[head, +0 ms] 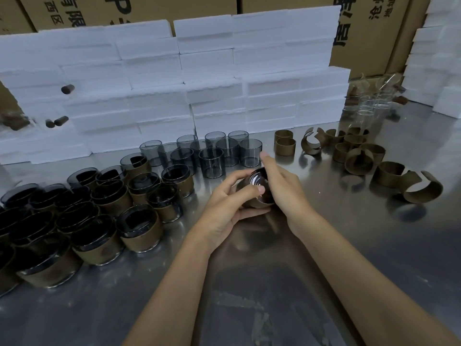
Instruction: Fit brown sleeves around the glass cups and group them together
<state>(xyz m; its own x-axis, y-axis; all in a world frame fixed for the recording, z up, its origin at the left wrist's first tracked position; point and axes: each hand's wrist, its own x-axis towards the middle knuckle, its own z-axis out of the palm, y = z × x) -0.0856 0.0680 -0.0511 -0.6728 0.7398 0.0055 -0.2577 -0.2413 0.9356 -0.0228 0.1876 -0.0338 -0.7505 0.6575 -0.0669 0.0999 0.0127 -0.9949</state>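
A: Where is the cup right now?

B: Mid-table, lifted off the steel table and tipped on its side, base toward the camera. The left hand cradles it from below with fingers curled round it and the thumb pressed on the shiny base. The right hand wraps its far-right side, fingers curled over it, index finger sticking up.

A: Is the sleeve on it?

B: A brown band shows around the wall under the fingers, but I cannot tell how far it is seated.

A: How will it handle?

B: I judge the glass thin, stiff and fragile, and slick where bare. Best held by the wall with a wrapped palm, not pinched at the rim. The sleeve looks like springy card, light, split along 1 side like the loose sleeves on the right, so it should open and clasp.

A: And after that?

B: It likely joins the sleeved cups at near left. The bare cups stand just beyond the hands, in front of the foam blocks. Setting glass among glass calls for a gentle touch.
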